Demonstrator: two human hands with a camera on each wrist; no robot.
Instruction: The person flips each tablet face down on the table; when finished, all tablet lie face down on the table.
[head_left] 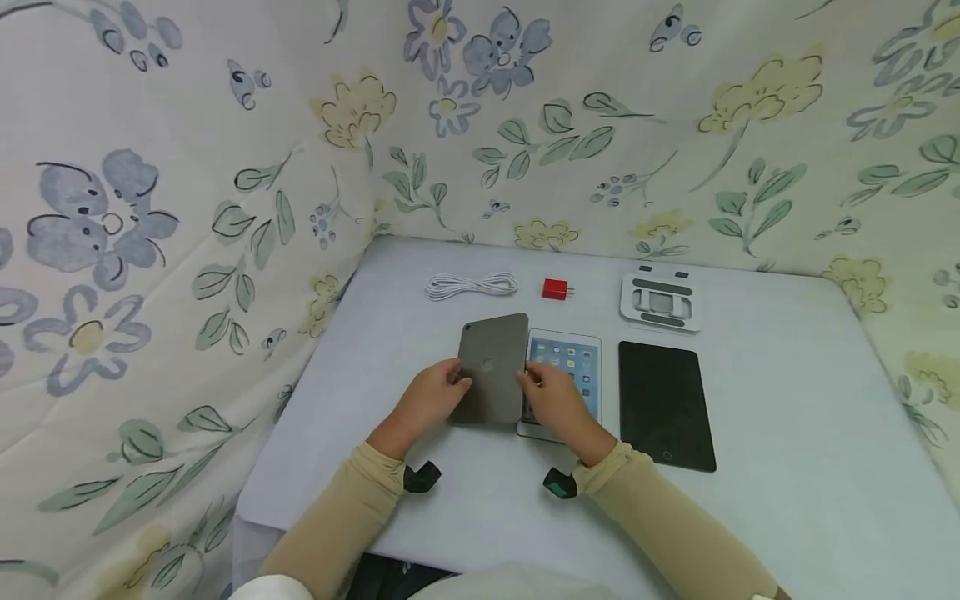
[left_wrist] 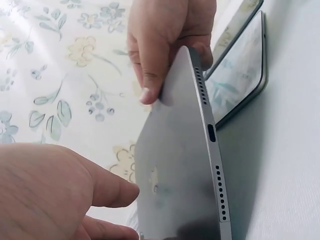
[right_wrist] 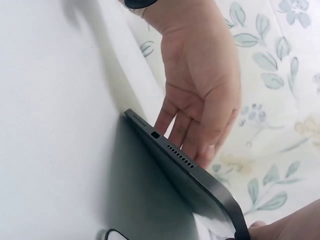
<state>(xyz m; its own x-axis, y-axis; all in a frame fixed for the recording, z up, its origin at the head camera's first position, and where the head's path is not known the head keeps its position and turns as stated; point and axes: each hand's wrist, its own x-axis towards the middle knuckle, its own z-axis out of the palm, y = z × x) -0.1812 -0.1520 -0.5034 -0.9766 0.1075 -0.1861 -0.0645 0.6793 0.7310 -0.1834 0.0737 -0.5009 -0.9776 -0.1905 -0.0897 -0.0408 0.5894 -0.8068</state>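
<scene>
At table centre, the left hand [head_left: 424, 400] grips the nine-o'clock edge of a slim grey metal tablet [head_left: 491, 367], tilted back-up, while the right hand [head_left: 551, 398] pinches its three-o'clock edge. Beside it lies a white lit-screen tablet [head_left: 577, 362], then a black dark-screen tablet [head_left: 664, 404]. Toward twelve o'clock: a coiled white cable [head_left: 471, 286], small red charger plug [head_left: 555, 289], white folding stand [head_left: 661, 300].

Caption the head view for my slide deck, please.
Both hands, left hand and right hand, hold a grey tablet tilted over a lit white tablet.
</scene>
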